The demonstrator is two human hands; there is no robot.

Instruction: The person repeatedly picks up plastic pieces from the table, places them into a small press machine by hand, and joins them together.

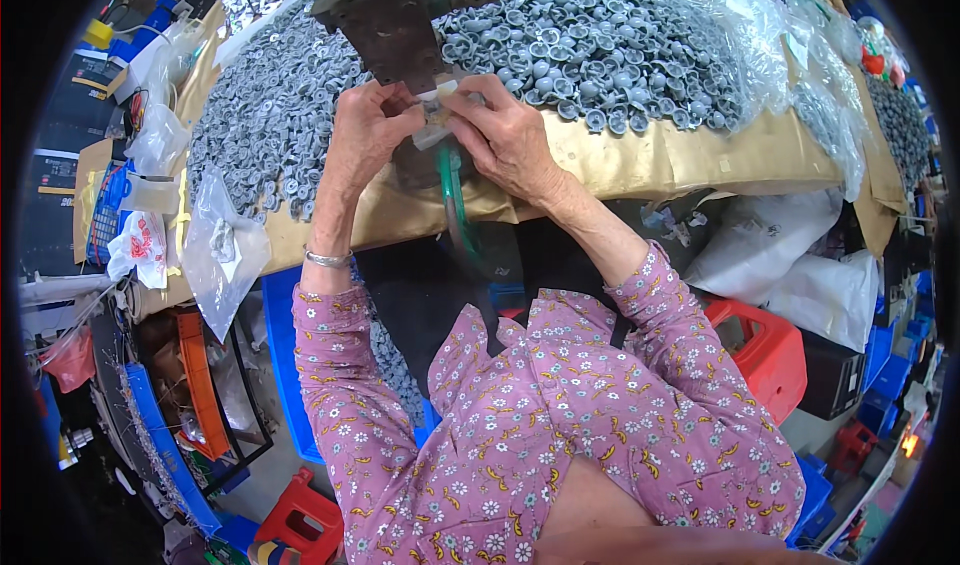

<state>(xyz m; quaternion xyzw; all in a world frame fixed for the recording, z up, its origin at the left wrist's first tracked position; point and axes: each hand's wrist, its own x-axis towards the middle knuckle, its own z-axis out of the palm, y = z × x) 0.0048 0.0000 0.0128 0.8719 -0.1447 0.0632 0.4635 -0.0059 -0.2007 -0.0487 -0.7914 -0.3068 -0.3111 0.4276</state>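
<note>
Both hands are up at the dark metal head of a bench press [392, 25]. My left hand [368, 133] has its thumb and fingertips pinched together just left of a pale, translucent block [432, 135] under the press head. My right hand [503, 140] is closed in a pinch on the block's right side, fingers curled. Whatever small piece lies between the fingertips is hidden. Below the block a green strip or tube [447, 190] curves down. Small grey plastic parts [270, 115] are heaped to the left, and grey cup-shaped plastic parts [600, 40] to the right.
Brown paper [700, 160] covers the bench. Clear plastic film [790, 75] lies at right, and a clear bag [222, 250] hangs off the left edge. A blue bin [285, 365] with grey parts, a red stool [765, 360] and white sacks [770, 245] stand below.
</note>
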